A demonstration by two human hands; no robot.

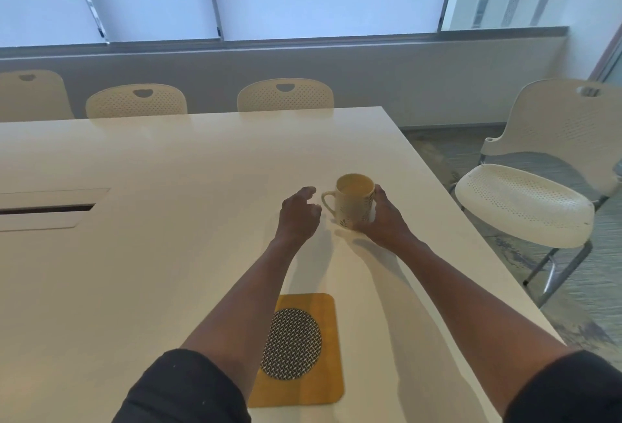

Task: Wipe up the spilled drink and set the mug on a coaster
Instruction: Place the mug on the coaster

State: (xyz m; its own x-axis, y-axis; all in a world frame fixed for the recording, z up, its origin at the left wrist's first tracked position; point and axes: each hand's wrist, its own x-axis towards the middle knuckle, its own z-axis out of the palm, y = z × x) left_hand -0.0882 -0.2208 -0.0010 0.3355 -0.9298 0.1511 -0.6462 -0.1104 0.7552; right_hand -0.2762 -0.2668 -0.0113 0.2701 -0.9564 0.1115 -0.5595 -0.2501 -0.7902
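A cream mug (353, 202) with a dark leaf pattern stands upright on the white table (168, 170), its handle pointing left. My right hand (383, 217) wraps around the mug's right side. My left hand (298, 212) hovers just left of the handle, fingers loosely curled, holding nothing and a small gap from the handle. Near me lies a wooden square coaster (303, 352) with a round black-and-white patterned disc in its middle, partly covered by my left forearm. I see no spill or cloth on the table.
A cable hatch (50, 209) is set into the table at the left. Cream perforated chairs stand along the far edge (285, 94) and one stands off the right side (538, 200). The table's right edge runs close to the mug.
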